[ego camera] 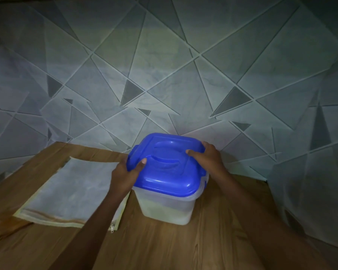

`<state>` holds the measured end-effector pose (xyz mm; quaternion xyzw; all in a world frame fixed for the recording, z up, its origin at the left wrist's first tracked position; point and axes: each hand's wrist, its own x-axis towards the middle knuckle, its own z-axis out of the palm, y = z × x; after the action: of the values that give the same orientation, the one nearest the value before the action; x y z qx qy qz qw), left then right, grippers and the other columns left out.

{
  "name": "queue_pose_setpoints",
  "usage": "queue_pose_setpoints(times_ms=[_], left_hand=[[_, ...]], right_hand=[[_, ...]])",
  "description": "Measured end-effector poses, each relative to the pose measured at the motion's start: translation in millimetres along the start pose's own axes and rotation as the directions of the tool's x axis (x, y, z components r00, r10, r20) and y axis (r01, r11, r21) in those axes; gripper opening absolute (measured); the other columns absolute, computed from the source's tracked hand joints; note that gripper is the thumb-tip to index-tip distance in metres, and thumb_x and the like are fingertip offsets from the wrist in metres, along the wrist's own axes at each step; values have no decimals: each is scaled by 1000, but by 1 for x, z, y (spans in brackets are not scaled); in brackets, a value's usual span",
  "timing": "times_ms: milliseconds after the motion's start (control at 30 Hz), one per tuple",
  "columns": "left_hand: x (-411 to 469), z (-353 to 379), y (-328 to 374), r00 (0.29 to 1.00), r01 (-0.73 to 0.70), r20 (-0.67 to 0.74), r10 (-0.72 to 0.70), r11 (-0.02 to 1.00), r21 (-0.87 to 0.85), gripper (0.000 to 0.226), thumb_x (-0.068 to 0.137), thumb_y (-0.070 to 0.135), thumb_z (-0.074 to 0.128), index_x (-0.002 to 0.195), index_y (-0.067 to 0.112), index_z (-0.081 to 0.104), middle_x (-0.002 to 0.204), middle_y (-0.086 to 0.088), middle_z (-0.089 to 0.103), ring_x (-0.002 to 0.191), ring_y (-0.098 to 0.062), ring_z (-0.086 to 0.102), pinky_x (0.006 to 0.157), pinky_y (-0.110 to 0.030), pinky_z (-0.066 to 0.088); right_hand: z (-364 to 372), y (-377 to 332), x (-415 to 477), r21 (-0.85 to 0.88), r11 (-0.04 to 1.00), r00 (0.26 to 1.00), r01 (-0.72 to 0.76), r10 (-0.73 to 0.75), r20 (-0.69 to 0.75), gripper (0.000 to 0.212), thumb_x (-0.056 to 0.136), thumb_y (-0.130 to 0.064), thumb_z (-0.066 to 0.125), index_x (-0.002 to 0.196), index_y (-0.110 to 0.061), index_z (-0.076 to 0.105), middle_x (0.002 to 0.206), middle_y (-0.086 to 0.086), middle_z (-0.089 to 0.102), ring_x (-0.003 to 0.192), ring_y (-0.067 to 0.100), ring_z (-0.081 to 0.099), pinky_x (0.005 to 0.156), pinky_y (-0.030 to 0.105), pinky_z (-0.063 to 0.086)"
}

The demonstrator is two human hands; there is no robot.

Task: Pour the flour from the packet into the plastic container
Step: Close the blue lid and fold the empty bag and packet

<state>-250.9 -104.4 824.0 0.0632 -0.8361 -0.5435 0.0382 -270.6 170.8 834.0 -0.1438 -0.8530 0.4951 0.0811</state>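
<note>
"While both hands are on the blue lid (168, 164), I judge the pouring to be finished and the lid to be the job in hand," I say over the link. "I see the left hand (125, 173) gripping the lid's left corner, thumb on top, its other fingers hidden under the rim. I see the right hand (207, 155) clamped on the right edge, thumb on top and fingers curled over the far side."

"Why two hands?"

"My guess is that a square snap-on lid wants even pressure at opposite sides. It looks askew on the rim, so I doubt it is seated all round. Whether it is going on or coming off, I cannot tell."

"And the flour?"

"I make out flour (164, 213) as a pale layer through the wall of the plastic container (185, 206), low down, directly below the grip, at the centre of the frame. The packet (70, 188) lies flat at lower left on the wooden table (164, 246), just beside the container, with the left forearm crossing above its near corner. It looks empty to me, and neither hand holds it."
</note>
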Motion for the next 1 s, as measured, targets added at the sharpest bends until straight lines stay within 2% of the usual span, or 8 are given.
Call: queue_pose_setpoints(times_ms=[100,233,433,533,667,733,900,1000], left_hand=[[1,2,-6,997,2,-78,-6,999,-45,83,79,61,73,146,17,50,144,-5,55,133,-28,52,105,-40,44],[-2,6,-9,990,0,-143,-14,995,-97,69,81,45,79,139,16,58,132,-3,64,120,-22,60,93,-31,46],[5,5,-6,995,-30,-98,30,1000,-7,69,83,46,77,139,11,57,134,-7,63,126,-29,58,96,-33,45],[15,3,-2,999,-42,-31,43,998,47,67,88,46,72,142,9,54,137,-9,62,128,-29,56,92,-28,40],[27,-3,2,997,-56,52,49,987,151,74,84,65,62,134,11,61,127,-8,66,121,-31,61,96,-41,49],[30,-3,4,997,-66,58,54,973,223,66,89,60,61,130,8,61,125,-9,65,119,-33,61,94,-42,48],[40,-2,12,995,-61,94,29,932,357,61,93,60,53,126,9,61,123,-11,66,113,-33,62,88,-37,46],[56,3,17,990,-32,138,-20,930,366,65,94,64,47,119,5,58,119,-17,66,111,-37,61,96,-47,50]], right_hand=[[0,8,-7,82,995,998,-61,62,-3,89,72,-48,83,148,-19,48,145,1,56,129,26,57,105,42,50],[-3,15,-14,161,984,996,-75,80,-26,103,56,-58,82,148,-23,50,139,-2,61,125,21,60,104,42,52],[4,12,-22,176,979,992,-105,115,-48,76,83,-34,79,150,-23,47,144,-4,55,131,19,54,107,34,46],[8,9,-18,168,979,990,-116,128,-63,76,81,-38,76,150,-23,47,146,-2,55,131,22,54,110,42,46],[14,4,-15,141,980,987,-142,151,-55,66,83,-42,69,145,-23,53,142,3,58,124,26,59,106,45,48],[17,5,-18,147,978,986,-145,154,-57,63,90,-39,67,149,-24,48,145,4,56,127,28,57,108,46,46],[22,11,-22,117,974,967,-195,210,-142,69,89,-47,68,149,-21,45,145,5,54,130,29,53,98,30,39],[21,13,-23,135,937,925,-321,341,-170,92,77,-64,71,148,-11,43,144,11,55,125,33,56,97,34,42]])
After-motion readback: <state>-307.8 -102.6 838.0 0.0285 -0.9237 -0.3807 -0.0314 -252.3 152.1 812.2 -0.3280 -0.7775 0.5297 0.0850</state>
